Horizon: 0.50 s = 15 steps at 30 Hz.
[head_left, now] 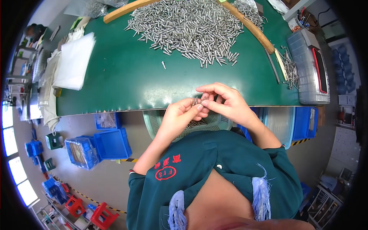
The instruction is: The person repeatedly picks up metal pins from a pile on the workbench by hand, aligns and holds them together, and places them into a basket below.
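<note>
Both hands meet at the table's front edge, above a pale green basket (151,124). Between the thumb and fingers of my left hand (182,113) are several small metal pins (194,101), standing on end. My right hand (224,100) reaches in from the right, its thumb and fingertips closed around the same small parts; its index finger is stretched out above. More metal pins (197,123) lie in the basket below, partly hidden by the hands. A large heap of the same pins (188,28) spreads over the green table (126,82).
Wooden bars (253,28) border the heap. One loose pin (163,65) lies in front of it. White sheets (74,63) are stacked at left. At right are long metal rods (290,69) and a clear plastic case (303,73). Blue crates (111,143) stand below.
</note>
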{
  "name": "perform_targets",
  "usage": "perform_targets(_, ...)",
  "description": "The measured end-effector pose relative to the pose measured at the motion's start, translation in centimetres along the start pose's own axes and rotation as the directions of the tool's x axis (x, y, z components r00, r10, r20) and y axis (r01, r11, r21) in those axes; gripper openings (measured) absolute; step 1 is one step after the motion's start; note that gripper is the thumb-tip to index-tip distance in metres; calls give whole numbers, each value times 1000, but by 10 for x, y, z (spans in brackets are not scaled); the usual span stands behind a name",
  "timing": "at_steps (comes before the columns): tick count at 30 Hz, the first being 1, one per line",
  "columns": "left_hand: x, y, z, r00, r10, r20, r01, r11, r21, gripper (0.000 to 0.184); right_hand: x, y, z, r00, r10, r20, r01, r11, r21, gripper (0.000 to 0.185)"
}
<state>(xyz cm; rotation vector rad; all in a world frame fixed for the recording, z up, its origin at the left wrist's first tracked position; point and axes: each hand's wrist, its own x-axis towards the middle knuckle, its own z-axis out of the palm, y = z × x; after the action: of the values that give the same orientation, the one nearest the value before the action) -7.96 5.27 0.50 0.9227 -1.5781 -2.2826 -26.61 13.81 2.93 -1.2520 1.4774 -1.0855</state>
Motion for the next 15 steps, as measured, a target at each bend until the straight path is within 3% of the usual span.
perform_targets(9, 1, -1, 2, 962, 156, -225, -119, 978, 170, 22, 3, 4, 5, 999, -34, -25, 34, 999, 6, 30)
perform_targets(15, -1, 5, 4, 937, 232, -261, -132, 928, 349, 22, 5, 10, 8, 997, -56, -49, 55, 998, -24, 22)
